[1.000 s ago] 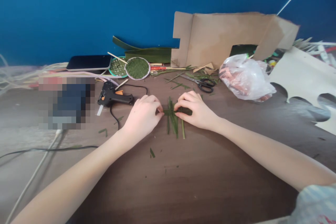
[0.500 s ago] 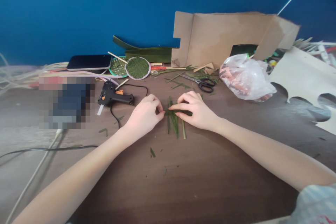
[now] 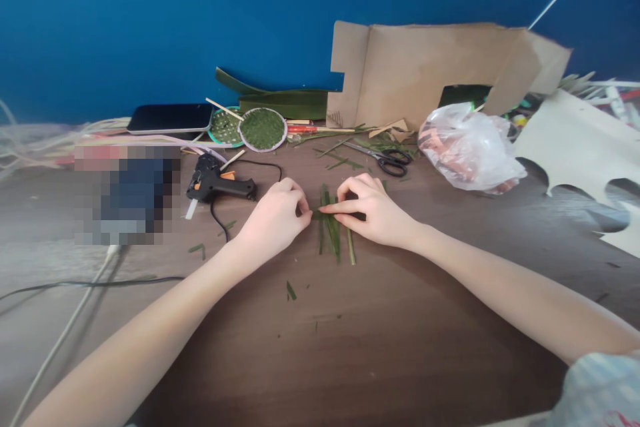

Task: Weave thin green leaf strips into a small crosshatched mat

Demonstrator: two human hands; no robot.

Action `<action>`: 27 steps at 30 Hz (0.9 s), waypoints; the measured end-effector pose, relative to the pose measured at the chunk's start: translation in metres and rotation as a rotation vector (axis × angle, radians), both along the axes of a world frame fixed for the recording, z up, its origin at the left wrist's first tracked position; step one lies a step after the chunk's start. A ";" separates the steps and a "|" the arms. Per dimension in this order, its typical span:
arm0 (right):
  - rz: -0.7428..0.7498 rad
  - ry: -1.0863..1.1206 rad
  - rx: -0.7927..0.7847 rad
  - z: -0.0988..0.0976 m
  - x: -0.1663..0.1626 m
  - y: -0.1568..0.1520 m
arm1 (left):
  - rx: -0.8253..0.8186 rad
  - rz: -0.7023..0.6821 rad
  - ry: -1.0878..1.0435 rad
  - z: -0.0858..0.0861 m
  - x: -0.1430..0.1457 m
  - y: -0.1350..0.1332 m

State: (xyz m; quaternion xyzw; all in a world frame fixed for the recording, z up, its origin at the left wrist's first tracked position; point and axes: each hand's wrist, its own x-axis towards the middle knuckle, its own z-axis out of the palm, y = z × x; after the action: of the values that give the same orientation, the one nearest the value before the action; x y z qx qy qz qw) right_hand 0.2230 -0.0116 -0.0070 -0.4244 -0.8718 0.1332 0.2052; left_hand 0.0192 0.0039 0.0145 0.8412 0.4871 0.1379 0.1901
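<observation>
Several strips (image 3: pixel 333 240), left hand (image 3: pixel 276 213) pinching one's end, right hand (image 3: pixel 374 208) grip unclear, roomy tabletop (image 3: pixel 370 347)

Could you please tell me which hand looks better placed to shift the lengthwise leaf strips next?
Probably the right hand: its extended index finger lies over the lengthwise green leaf strips. The left hand is off to their left, where it appears to pinch the crosswise strip.

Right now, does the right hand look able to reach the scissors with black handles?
Probably yes. The scissors lie just beyond the right hand, handles toward its side, and the plastic bag sits beside them, not over them. But its fingers are busy at the green strips.
</observation>
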 end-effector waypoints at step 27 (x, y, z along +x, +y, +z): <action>-0.006 0.000 -0.011 0.001 0.000 0.000 | 0.056 -0.048 0.072 0.011 -0.001 -0.004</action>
State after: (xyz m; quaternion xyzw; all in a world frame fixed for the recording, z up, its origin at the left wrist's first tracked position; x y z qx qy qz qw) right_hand 0.2226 -0.0119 -0.0057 -0.4284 -0.8697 0.1375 0.2031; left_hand 0.0178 0.0000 0.0254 0.8619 0.4695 0.1165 0.1522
